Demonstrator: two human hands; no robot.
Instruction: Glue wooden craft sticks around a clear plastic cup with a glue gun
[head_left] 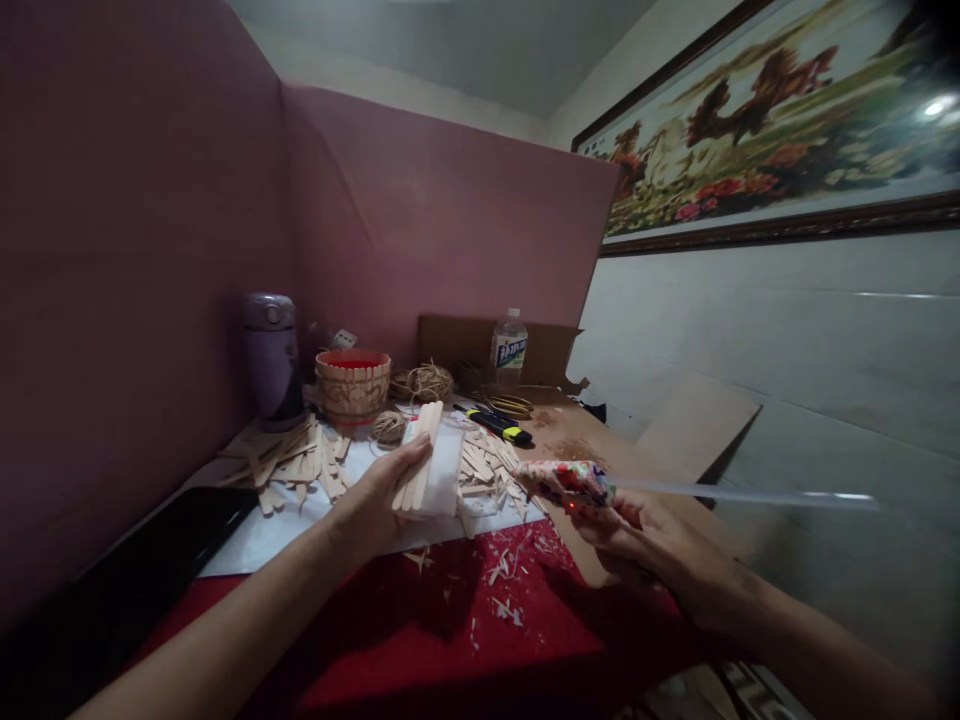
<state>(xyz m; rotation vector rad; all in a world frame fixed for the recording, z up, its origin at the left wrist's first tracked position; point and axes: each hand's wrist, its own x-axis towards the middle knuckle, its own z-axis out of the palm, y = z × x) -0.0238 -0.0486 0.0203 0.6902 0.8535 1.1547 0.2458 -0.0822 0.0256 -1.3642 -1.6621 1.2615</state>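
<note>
My left hand (379, 495) is closed around several pale wooden craft sticks (422, 462), standing side by side against a white sheet-like piece (446, 470). My right hand (637, 530) grips a glue gun (566, 480) with a colourful pattern, its nozzle pointing left towards the sticks. A long translucent glue stick (750, 492) juts from the gun's back, and a small red light glows on its underside. A gap separates the nozzle from the sticks. Whether any glue is on the sticks I cannot tell.
Loose sticks (300, 460) and cut pieces (484, 465) litter the white paper. Behind stand a purple flask (271, 360), a wooden-sided basket (352, 388), twine (430, 382) and a bottle (510, 350). A yellow-black utility knife (499, 425) lies near. Scraps dot the red cloth (450, 650).
</note>
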